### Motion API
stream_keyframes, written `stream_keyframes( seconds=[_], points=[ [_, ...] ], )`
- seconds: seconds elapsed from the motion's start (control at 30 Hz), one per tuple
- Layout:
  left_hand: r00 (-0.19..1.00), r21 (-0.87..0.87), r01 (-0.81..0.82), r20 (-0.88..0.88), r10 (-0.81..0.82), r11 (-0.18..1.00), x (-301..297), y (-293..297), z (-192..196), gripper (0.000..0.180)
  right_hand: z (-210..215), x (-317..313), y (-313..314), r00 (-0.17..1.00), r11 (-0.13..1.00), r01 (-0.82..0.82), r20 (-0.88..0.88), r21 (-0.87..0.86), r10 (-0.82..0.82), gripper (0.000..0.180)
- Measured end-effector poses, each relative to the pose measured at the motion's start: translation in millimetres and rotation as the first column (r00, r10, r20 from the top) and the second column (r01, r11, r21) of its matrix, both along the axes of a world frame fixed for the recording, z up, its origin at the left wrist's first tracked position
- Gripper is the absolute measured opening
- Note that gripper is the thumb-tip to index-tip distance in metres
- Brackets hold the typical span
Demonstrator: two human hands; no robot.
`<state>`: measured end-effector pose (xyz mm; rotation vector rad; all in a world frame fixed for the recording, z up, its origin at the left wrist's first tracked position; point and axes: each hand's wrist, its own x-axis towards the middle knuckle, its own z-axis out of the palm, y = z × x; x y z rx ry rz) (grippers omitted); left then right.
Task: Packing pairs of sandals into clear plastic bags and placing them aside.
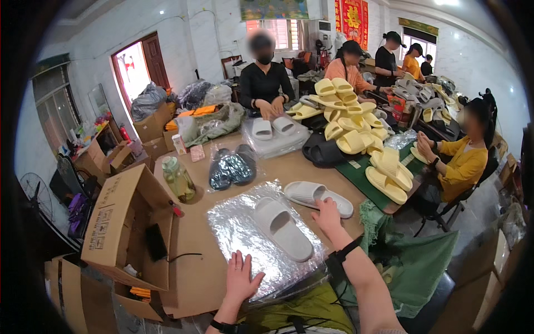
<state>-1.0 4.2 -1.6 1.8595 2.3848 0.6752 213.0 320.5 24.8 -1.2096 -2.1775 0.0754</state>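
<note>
left hand (240, 278) flat, fingers spread on crinkly clear plastic bags (239, 228); right hand (325, 214) open-fingered touching pale grey foam slipper (317, 197), centre frame. slick stack might slide.

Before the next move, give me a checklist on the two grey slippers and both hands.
1. First grey slipper lies on the clear plastic bags: ok.
2. Second grey slipper within reach of right hand: ok, the fingers touch it.
3. Left hand holding the bags flat: ok, palm down at their near edge.
4. Both hands free of other things: ok.
5. Slippers a matched pair: cannot tell.
6. Green bottle apart from the bags: ok.
</note>
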Motion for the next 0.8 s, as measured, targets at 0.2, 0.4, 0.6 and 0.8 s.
stream_keyframes(
  seconds=[0.2, 0.4, 0.6, 0.8],
  points=[
    [1.000, -0.055, -0.016, -0.012, 0.015, 0.998, 0, -4, -2, 0.083, 14, -24, 9, 0.999, 0.999, -0.035, -0.026, -0.007, 0.034, 0.014],
    [1.000, -0.020, -0.014, 0.000, 0.014, 1.000, 1, -3, 5, 0.082, 14, -48, -40, 0.960, 0.945, -0.278, -0.042, -0.171, 0.275, 0.027],
    [0.999, 0.023, -0.003, -0.032, 0.003, 1.000, 0, 0, 0, 0.080, 4, -67, -44, 0.979, 0.965, -0.170, 0.074, -0.200, 0.188, 0.039],
    [1.000, 0.003, -0.016, 0.004, 0.016, 1.000, -1, -2, -4, 0.082, -8, -53, -22, 0.972, 0.965, -0.236, -0.024, -0.113, 0.235, 0.026]
  ],
)
